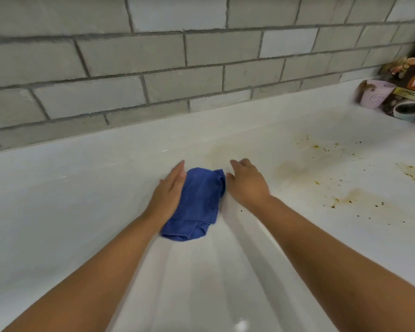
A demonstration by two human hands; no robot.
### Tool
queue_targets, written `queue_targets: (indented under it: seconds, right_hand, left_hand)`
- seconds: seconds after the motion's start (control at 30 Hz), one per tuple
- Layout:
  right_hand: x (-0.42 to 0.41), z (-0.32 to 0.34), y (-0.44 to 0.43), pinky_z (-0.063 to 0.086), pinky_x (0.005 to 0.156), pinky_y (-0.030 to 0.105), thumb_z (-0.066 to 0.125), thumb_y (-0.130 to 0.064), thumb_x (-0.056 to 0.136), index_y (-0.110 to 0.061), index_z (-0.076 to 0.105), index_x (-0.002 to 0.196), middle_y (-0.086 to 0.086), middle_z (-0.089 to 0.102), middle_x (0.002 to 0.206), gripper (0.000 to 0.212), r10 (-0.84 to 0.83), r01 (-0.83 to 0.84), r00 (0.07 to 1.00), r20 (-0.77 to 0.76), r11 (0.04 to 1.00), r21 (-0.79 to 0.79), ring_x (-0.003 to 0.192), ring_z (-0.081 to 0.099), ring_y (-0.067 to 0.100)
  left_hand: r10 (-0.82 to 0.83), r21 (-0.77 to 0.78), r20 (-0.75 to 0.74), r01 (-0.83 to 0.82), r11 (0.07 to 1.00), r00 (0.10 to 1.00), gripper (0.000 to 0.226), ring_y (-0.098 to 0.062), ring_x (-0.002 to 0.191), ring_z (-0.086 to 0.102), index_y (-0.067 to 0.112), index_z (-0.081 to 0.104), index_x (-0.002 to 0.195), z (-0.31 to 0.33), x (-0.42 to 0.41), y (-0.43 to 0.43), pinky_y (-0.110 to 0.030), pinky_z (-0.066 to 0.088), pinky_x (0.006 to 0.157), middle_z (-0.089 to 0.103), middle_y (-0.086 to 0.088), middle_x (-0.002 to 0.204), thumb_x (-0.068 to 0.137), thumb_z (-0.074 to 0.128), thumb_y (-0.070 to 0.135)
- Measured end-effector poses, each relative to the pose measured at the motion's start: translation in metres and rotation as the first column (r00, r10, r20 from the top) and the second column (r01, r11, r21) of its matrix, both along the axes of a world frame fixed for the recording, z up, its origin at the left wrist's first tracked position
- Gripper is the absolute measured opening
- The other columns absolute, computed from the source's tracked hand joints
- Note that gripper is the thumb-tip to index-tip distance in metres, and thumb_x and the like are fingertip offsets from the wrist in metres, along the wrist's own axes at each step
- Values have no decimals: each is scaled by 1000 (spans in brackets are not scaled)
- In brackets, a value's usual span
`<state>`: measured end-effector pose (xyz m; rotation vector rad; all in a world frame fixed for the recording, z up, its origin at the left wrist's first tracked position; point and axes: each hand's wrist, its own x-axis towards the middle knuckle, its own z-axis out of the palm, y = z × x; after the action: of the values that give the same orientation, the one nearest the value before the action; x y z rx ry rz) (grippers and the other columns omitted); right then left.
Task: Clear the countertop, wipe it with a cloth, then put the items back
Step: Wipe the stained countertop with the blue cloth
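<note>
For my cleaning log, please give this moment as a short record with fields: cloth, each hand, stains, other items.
cloth: blue, crumpled, lying on the counter between the hands
left hand: flat, fingers straight, touching the cloth's left edge
right hand: on the counter, right of the cloth
stains: brown smears and specks, right part of counter
packets: far right, by the wall

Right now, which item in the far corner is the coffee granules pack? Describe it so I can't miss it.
Follow the white countertop along the grey brick wall to its far right end. The coffee granules pack stands in front, right of the pale pink container; only it is dark with a white coffee cup pictured.
</note>
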<state>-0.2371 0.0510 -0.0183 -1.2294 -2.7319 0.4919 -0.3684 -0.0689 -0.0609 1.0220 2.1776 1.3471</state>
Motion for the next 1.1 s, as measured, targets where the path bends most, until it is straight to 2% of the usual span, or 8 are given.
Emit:
queue_targets:
  seconds: [0.07,0.13,0.23,0.4,0.6,0.73,0.93,1.1]
  right_hand:
    - [-26,-11,-28,23,110,35,30,-27,100,-8,30,142,13,20,151,46,74,-77,997,36,993,91,140,19,28]
    - [-52,-30,-53,8,117,41,25,-35,101,-6,13,148,14,1,157,57,72,-77,990,119,996,36,145,-1,29]
    - [-81,-53,-66,-1,117,45,21,-39,100,-2,-2,149,18,-6,157,65,21,-19,993,120,1000,-21,145,-7,31]
    - [-90,-56,-49,1,118,40,22,-37,101,-14,7,150,11,4,158,56,309,-311,950,45,949,43,146,1,25]
    - [-85,-62,-62,1,118,37,20,-33,102,-19,10,150,3,2,159,51,402,-408,911,91,911,58,147,0,21]
    - [-129,-62,-60,4,118,40,25,-29,102,-19,19,149,5,11,158,48,479,-478,878,6,876,57,146,5,22]
    - [-193,-62,-39,-4,117,48,20,-33,102,-18,15,149,9,7,158,50,364,-365,931,37,930,32,146,2,24]
    - [-163,-62,-7,-7,116,50,17,-33,101,-18,8,150,11,4,158,52,130,-135,987,98,990,48,146,0,25]
  left_hand:
    - [170,-15,-182,-175,984,969,42,-13,139,28,22,35,142,3,-25,-19,-38,3,119,34,3,149,101,30,28]
    - [226,-137,-350,-288,948,909,44,-20,142,22,17,34,143,1,-56,-38,-42,0,116,30,-4,152,101,27,30]
    - [221,-320,-470,-398,860,855,49,-25,144,14,14,29,145,-8,-90,-60,-46,2,116,24,-8,154,101,23,34]
    - [173,-432,-500,-418,799,848,51,-24,143,16,6,28,145,-24,-98,-67,-43,5,117,24,-11,154,102,21,32]
    - [161,-450,-522,-431,782,838,51,-24,144,15,4,30,144,-30,-103,-63,-42,5,117,24,-9,154,102,18,31]
    - [159,-454,-535,-441,774,830,52,-23,143,16,5,28,145,-32,-104,-61,-42,5,117,24,-9,154,102,16,31]
    - [164,-420,-541,-434,797,825,53,-23,143,18,6,30,144,-35,-106,-64,-42,7,117,27,-9,153,101,16,33]
    - [154,-413,-544,-422,807,825,53,-23,143,18,5,32,143,-37,-109,-65,-42,7,117,27,-9,153,101,16,34]
